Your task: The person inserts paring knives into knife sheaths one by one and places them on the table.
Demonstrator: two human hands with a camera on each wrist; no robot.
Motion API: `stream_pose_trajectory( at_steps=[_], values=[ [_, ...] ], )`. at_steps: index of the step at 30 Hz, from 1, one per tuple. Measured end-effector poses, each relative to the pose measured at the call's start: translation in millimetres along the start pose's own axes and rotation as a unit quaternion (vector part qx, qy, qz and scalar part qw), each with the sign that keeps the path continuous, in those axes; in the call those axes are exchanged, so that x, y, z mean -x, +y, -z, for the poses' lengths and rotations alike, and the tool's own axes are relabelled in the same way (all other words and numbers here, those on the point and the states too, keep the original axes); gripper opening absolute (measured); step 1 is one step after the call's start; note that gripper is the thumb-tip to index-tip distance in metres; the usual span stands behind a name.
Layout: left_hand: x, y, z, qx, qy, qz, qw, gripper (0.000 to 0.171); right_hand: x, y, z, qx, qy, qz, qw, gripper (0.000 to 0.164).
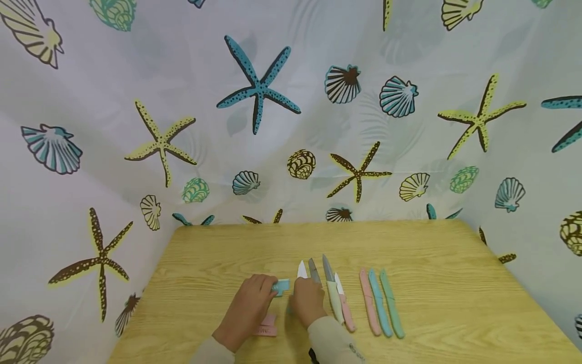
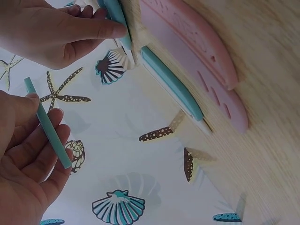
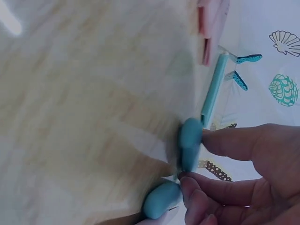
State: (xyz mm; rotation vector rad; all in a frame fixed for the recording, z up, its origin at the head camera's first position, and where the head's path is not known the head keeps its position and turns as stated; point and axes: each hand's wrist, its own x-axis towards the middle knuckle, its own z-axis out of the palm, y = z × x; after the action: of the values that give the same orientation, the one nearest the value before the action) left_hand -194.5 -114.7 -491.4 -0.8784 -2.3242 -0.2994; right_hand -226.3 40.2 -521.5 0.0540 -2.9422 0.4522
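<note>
We see a wooden tabletop (image 1: 218,253) and, over its near half, a right hand (image 1: 308,302) and left hand (image 1: 254,302). Just right of the right hand lies a cream-handled knife (image 1: 335,299); pink pieces (image 1: 268,331) lie near the left wrist. The right grip pinches a teal handle (image 3: 190,136); the left holds a slim teal strip (image 2: 47,123), perhaps a cover edge-on.

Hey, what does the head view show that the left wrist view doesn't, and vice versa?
Only the head view shows a pink sheathed knife, a blue one and a green one. Only the left wrist view shows the inner side of the left hand, gripping a teal strip. Both show that hand, the right hand, pink pieces, the table and patterned cloth.
</note>
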Motion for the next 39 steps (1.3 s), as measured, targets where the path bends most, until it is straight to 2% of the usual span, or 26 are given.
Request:
stream_pose_trajectory(
  at_steps=[7,11,20,29,39],
  values=[
    [1.5,-0.6,-2.9,0.01,0.006,-0.006,0.9999,0.023,-3.4,-2.1,1.0,0.015,0.004,0.007,1.0,0.023],
    [2.7,-0.5,-4.1,0.006,0.005,-0.007,0.9999,0.024,-5.0,-3.7,1.9,0.016,-0.007,-0.004,1.0,0.021],
    [4.1,0.5,-2.1,-0.002,-0.01,0.008,0.9999,0.025,-7.5,-3.4,1.7,-0.042,-0.044,-0.041,0.997,0.016],
    [4.2,1.2,-2.6,0.003,-0.012,0.019,0.9997,0.026,-5.2,2.7,1.1,-0.079,-0.049,-0.019,0.995,0.025],
    [4.9,1.1,-4.3,0.005,-0.014,0.013,0.9998,0.024,2.7,8.2,9.2,-0.08,0.016,0.033,0.996,0.038]
  ],
)
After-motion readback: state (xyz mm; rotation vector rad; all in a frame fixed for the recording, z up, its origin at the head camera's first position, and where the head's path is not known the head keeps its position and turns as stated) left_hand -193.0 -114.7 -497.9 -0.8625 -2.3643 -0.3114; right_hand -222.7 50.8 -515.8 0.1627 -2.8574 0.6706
